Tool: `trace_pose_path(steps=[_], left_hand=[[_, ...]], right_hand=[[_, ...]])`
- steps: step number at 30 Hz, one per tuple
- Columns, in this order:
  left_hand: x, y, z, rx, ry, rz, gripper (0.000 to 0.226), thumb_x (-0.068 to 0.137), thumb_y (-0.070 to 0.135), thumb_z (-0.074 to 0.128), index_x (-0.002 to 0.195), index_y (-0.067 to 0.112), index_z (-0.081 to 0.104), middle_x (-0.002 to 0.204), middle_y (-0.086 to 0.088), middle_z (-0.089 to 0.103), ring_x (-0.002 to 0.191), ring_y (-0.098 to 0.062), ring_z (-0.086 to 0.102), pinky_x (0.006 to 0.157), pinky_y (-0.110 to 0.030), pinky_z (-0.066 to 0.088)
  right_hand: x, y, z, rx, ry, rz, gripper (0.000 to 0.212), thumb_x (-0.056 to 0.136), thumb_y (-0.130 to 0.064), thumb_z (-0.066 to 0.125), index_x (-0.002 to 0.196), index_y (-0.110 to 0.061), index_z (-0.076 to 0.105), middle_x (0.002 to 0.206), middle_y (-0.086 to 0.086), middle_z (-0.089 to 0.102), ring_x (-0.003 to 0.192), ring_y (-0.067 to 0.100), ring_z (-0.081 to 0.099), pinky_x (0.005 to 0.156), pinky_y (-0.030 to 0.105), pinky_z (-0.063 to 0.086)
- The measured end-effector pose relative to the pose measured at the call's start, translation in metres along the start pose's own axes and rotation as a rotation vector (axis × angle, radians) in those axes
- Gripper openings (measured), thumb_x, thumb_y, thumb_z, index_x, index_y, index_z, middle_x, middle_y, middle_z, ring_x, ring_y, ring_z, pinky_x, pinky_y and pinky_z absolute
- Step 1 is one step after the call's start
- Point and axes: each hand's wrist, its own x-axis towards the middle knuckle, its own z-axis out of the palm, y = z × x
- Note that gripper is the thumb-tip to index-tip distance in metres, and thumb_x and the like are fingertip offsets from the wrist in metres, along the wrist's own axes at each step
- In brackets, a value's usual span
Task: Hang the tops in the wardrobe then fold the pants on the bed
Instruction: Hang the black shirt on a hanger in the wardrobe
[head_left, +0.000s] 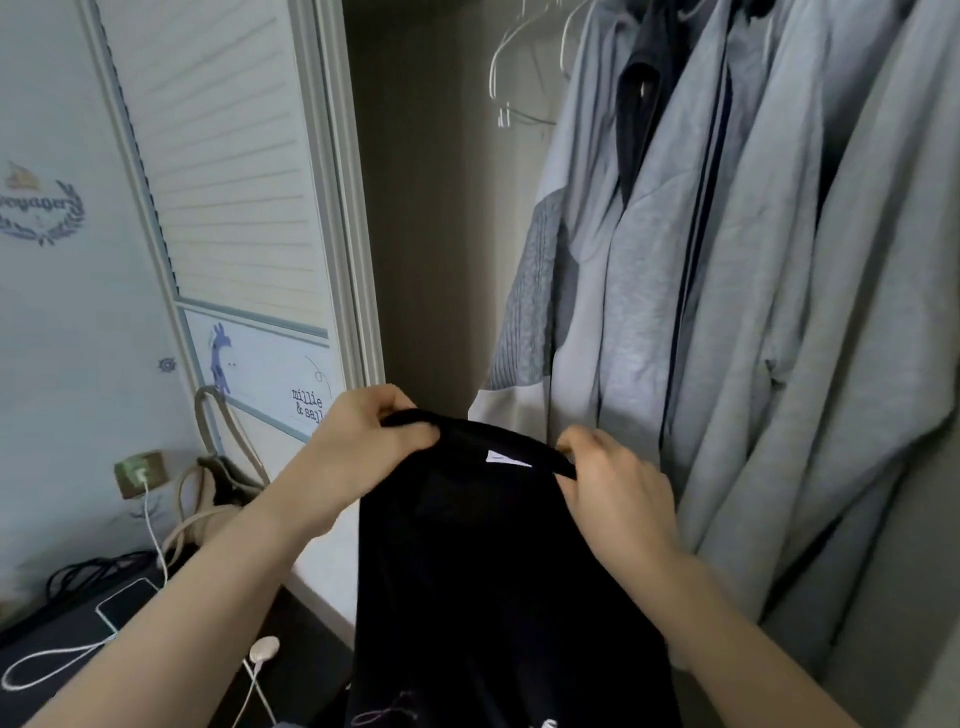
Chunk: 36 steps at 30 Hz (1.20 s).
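An open wardrobe (447, 208) fills the upper middle and right of the view, its inside dim and grey-brown. Along its right side hang several pale grey-blue tops (753, 312), pressed close together, with one dark navy garment (636, 119) showing between them near the top. Two bare white wire hangers (506, 67) hang just left of these clothes, at the wardrobe's top edge.

To the left stands the wardrobe's white slatted door (223, 171), with a small blue animal print and lettering on its lower panel. Left of the door is a pale wall (62, 338) with a faint crest design.

In the lower middle, a black top (493, 571) hangs down in front of the wardrobe opening, held at its neckline, with a small white label (506, 459) showing inside the collar. The left hand (363, 441) grips the left side of the neckline, fingers curled round the fabric. The right hand (613, 483) pinches the right side of the neckline, fingers folded onto the cloth.

At the lower left corner, a dark surface (52, 649) carries a phone (127, 603), white charging cables (156, 535) and black cords. A beige bag strap (218, 431) rests against the door.
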Motion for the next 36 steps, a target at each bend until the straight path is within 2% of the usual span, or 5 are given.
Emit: trace_pose_path(steps=[7, 11, 19, 24, 36], left_hand=[[0.057, -0.055, -0.029, 0.739, 0.265, 0.255, 0.031, 0.081, 0.049, 0.07, 0.069, 0.028, 0.051, 0.068, 0.007, 0.059, 0.069, -0.019, 0.057, 0.058, -0.031, 0.042], [0.099, -0.074, -0.046, 1.014, 0.006, -0.004, 0.033, 0.079, 0.05, 0.074, 0.074, 0.021, 0.06, 0.074, 0.005, 0.067, 0.069, -0.014, 0.064, 0.059, -0.028, 0.048], [0.156, -0.071, -0.091, -0.517, -0.443, -0.458, 0.032, 0.068, 0.016, 0.079, 0.097, 0.002, 0.078, 0.099, -0.015, 0.074, 0.087, -0.023, 0.074, 0.064, -0.028, 0.059], [0.199, -0.022, -0.11, -0.565, -0.541, -0.43, 0.021, 0.067, 0.022, 0.078, 0.084, 0.01, 0.079, 0.09, -0.009, 0.075, 0.078, -0.021, 0.074, 0.063, -0.031, 0.06], [0.269, 0.076, -0.08, -0.337, -0.235, 0.083, 0.018, 0.093, 0.023, 0.065, 0.094, 0.006, 0.067, 0.085, -0.008, 0.069, 0.072, -0.018, 0.068, 0.065, -0.027, 0.053]], right_hand=[[0.041, -0.005, 0.003, 0.1, 0.084, 0.087, 0.015, 0.081, -0.035, 0.068, 0.091, -0.03, 0.059, 0.075, -0.008, 0.065, 0.076, 0.022, 0.064, 0.06, 0.029, 0.042], [0.075, -0.009, -0.002, 0.403, 0.048, 0.163, 0.017, 0.07, -0.027, 0.08, 0.08, -0.027, 0.066, 0.071, -0.009, 0.067, 0.067, 0.006, 0.062, 0.062, 0.019, 0.049], [0.129, -0.024, -0.011, 0.569, -0.085, -0.06, 0.026, 0.083, -0.031, 0.072, 0.068, -0.011, 0.066, 0.064, 0.006, 0.065, 0.06, 0.011, 0.059, 0.062, 0.022, 0.044], [0.163, -0.038, -0.026, 0.203, 0.182, -0.072, 0.028, 0.088, -0.045, 0.061, 0.074, -0.021, 0.062, 0.064, -0.005, 0.063, 0.063, 0.01, 0.06, 0.066, 0.036, 0.053], [0.242, -0.106, -0.085, -0.045, -0.072, -0.141, 0.026, 0.093, -0.036, 0.055, 0.075, -0.018, 0.06, 0.066, -0.001, 0.069, 0.063, 0.015, 0.067, 0.073, 0.037, 0.056]])
